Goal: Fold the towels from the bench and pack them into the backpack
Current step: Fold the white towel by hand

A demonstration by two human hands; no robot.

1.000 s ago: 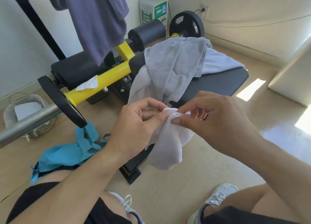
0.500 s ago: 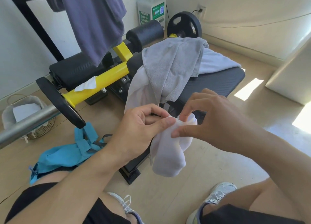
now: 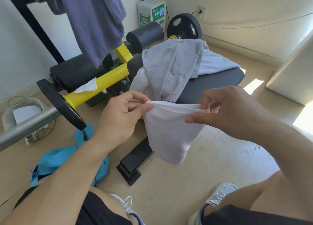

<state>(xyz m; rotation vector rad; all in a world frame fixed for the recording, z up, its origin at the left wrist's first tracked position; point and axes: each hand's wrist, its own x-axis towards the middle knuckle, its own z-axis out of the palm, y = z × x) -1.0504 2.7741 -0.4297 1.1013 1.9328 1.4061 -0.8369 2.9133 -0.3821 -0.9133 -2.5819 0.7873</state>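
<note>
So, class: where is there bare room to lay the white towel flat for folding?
Bare pad on the bench right of the grey towel, and floor between the shoes. Crowded left: blue backpack, barbell, basket.

Left hand (image 3: 122, 116) and right hand (image 3: 225, 111) pinching small white cloth towel (image 3: 169, 133) stretched between them, near black padded bench (image 3: 215, 84) draped with grey terry towel (image 3: 172, 67)

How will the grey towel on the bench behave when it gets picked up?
Probably floppy: the grey towel drapes in folds over the bench. It likely drags the paler cloth beneath. It looks light, like the white towel sagging between both hands.
</note>
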